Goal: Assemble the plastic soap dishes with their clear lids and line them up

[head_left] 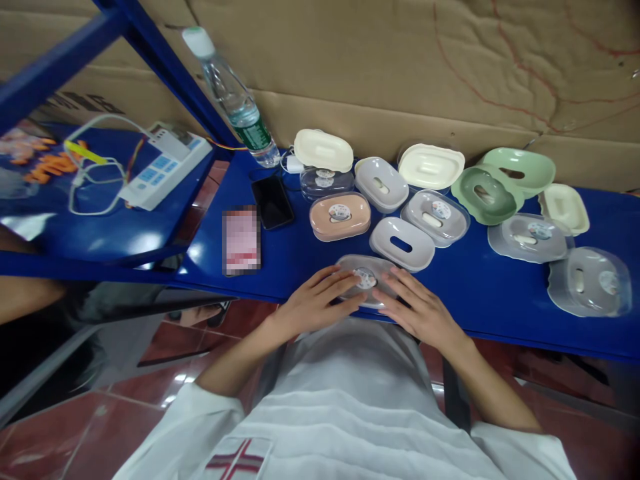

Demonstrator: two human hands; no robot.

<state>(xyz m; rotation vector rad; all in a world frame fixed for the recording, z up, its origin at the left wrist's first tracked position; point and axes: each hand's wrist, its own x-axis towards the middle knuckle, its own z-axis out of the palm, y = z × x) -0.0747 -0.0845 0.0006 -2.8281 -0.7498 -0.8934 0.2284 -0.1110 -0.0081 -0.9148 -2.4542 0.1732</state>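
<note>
Close to the table's front edge lies a clear-lidded soap dish (pixel 367 279) with a round sticker. From the left, my left hand (pixel 327 293) rests flat on it, fingers stretched out. My right hand (pixel 413 301) lies on its right side, fingers spread. Just behind it is a grey soap dish tray (pixel 403 244) with an oval slot. A peach soap dish (pixel 340 216) with a sticker stands to its left, and a lidded grey dish (pixel 436 217) to its right. Parts of the dish under my hands are hidden by my fingers.
More soap dishes stand behind: cream (pixel 324 150), green (pixel 520 172) and clear-lidded (pixel 590 281). A water bottle (pixel 240 100) leans at the back left, near a black phone (pixel 273 202) and a blurred-out flat item (pixel 241 240). A power strip (pixel 167 173) lies on the left table. Another person's arm (pixel 30 291) shows there.
</note>
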